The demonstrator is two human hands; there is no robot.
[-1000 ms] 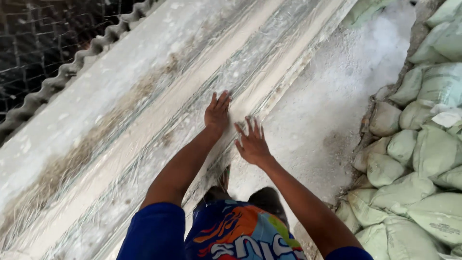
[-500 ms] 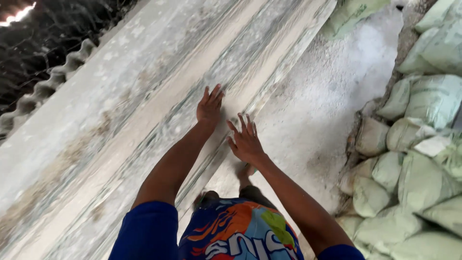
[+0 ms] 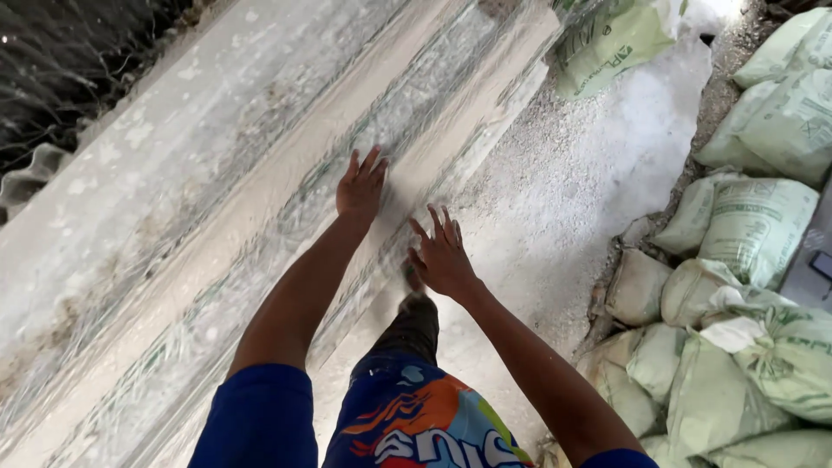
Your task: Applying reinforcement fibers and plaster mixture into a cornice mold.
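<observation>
Both of my arms reach forward over a long dusty white slab point(image 3: 260, 199) with ridges and a sunken channel, lying diagonally from lower left to upper right. My left hand point(image 3: 361, 186) lies flat with fingers spread on the channel's surface. My right hand point(image 3: 442, 253), fingers also spread, hovers at or touches the slab's near edge. Neither hand holds anything. My leg and foot show below, between my arms.
Pale green filled sacks point(image 3: 737, 329) are piled along the right side, and another sack point(image 3: 611, 43) lies at the top. White powder covers the ground point(image 3: 572, 191) beside the slab. Corrugated sheeting point(image 3: 26, 178) and dark mesh border the far left.
The view has shifted forward along the slab. My hands stay open on it, now slightly farther apart, the left ahead of the right.
</observation>
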